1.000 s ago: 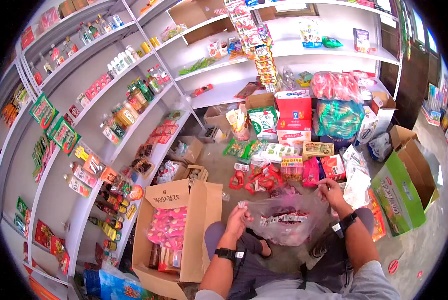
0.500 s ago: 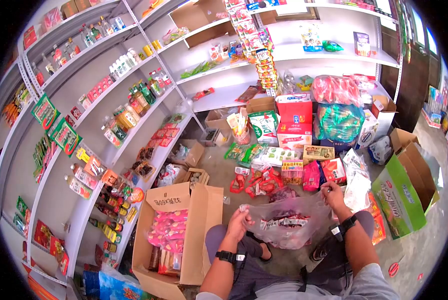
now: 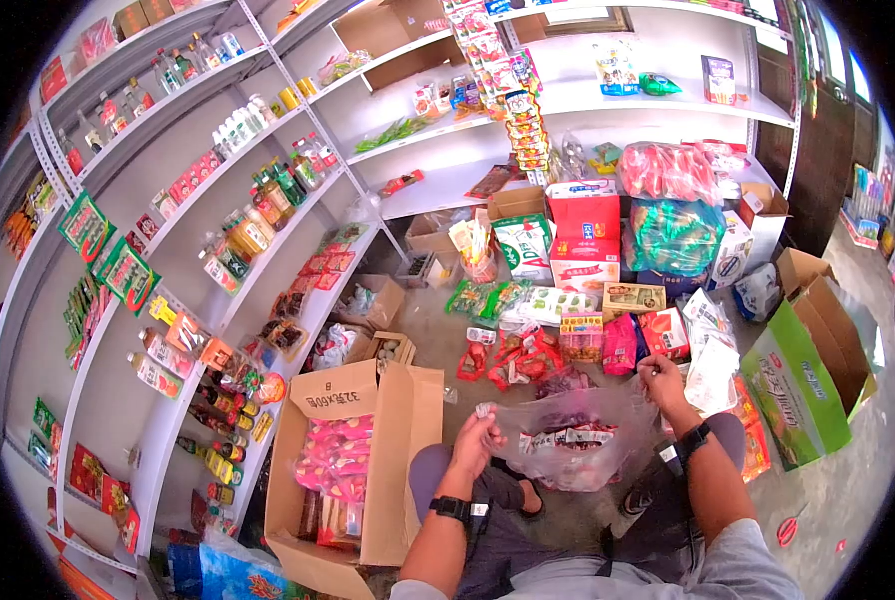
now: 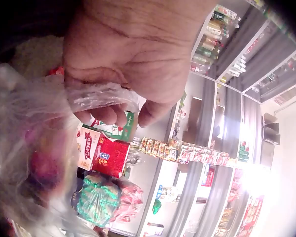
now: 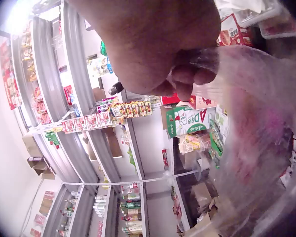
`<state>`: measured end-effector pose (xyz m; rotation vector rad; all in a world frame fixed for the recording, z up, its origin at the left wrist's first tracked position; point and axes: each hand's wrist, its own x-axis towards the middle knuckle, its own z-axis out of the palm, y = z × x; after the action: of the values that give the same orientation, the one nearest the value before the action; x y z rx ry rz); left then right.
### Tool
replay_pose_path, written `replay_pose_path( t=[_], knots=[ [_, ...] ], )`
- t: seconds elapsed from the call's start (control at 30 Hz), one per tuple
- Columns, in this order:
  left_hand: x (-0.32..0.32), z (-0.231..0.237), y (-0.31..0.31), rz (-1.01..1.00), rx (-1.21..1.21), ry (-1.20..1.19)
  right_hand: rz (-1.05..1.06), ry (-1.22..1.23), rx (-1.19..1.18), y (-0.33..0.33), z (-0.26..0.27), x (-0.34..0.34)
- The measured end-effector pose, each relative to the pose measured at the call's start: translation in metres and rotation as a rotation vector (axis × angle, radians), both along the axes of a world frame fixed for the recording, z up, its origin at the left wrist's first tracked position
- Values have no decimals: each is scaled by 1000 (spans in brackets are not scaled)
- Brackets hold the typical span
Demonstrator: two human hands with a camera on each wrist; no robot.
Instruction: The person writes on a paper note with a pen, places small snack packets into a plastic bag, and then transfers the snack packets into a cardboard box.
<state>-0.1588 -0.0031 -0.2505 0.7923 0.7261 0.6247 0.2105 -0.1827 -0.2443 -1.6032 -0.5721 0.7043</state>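
The clear plastic bag (image 3: 623, 420) hung spread between the knees (image 3: 730, 440), red-and-white packets (image 3: 568, 438) at its middle. The left hand (image 3: 476, 440) pinched its edge at ten o'clock, the right hand (image 3: 660, 382) at two, both with curled fingers. It seemed light, limp and slippery (probably thin enough to tear), so a gathered fold at each upper corner looked the safest hold
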Motion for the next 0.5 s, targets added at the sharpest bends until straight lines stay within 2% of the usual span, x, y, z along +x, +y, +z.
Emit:
replay_pose_path(
  t=[0.5],
  knots=[
    [1, -3, 1, -7, -3, 30, 5, 27, 14, 1, -3, 4]
  ],
)
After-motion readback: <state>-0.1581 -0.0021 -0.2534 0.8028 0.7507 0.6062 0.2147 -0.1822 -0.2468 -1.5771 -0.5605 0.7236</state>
